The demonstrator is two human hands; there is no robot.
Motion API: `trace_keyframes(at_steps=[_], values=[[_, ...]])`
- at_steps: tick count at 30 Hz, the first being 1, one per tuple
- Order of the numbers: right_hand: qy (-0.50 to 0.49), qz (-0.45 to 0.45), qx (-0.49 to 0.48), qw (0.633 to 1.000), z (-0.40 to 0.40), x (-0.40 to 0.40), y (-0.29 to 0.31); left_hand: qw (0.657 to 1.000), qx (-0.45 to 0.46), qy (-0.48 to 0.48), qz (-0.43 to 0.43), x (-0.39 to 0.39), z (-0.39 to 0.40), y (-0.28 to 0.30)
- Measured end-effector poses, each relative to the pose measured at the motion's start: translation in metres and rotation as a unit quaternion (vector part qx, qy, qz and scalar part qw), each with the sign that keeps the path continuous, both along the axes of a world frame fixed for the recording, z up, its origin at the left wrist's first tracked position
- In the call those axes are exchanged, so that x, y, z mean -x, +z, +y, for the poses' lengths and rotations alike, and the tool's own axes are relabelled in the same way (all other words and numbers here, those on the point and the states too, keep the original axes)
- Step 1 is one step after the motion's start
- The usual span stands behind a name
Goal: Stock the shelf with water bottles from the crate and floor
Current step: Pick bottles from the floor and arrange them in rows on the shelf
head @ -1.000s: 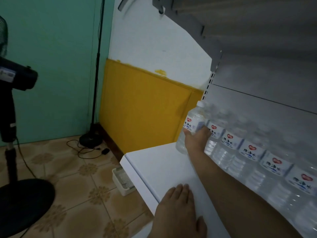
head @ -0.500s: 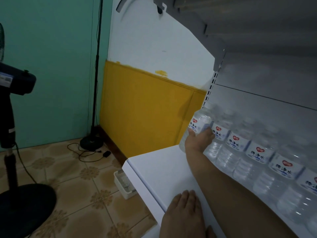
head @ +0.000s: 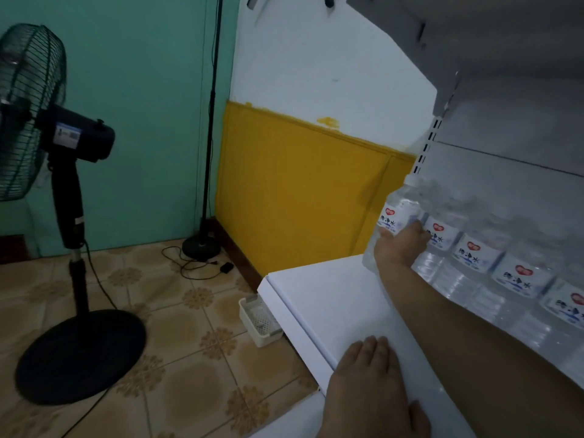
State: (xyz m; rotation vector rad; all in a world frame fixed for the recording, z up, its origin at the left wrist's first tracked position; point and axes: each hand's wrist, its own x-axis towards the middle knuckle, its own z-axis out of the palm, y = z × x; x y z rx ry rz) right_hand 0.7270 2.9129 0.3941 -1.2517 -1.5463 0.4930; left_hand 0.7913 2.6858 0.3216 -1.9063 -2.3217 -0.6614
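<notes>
My right hand [head: 400,248] grips a clear water bottle [head: 395,216] with a white cap and a white label, held upright at the left end of a row of like bottles [head: 480,257]. The row runs along the back of the white shelf [head: 328,298], labels facing out. My left hand [head: 369,387] lies flat on the shelf's front part, fingers straight, holding nothing. The base of the gripped bottle is hidden behind my wrist.
A dark standing fan [head: 57,197] is on the tiled floor at the left. A black pole stand [head: 202,245] with loose cables stands in the corner. A small white basket [head: 259,320] sits on the floor under the shelf's left end. A grey upper shelf [head: 474,42] hangs overhead.
My right hand has carried the bottle further back and right, against the row's left end. The view has swung left and the fan head now shows. My left hand stays flat on the shelf.
</notes>
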Motion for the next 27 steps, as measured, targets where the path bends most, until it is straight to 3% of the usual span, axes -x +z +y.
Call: trace_keyframes(at_steps=[27], values=[[0.039,-0.051,-0.018,0.998,-0.005,-0.02,-0.018,0.999,0.038,-0.012,-0.015,-0.008,-0.02,0.017]])
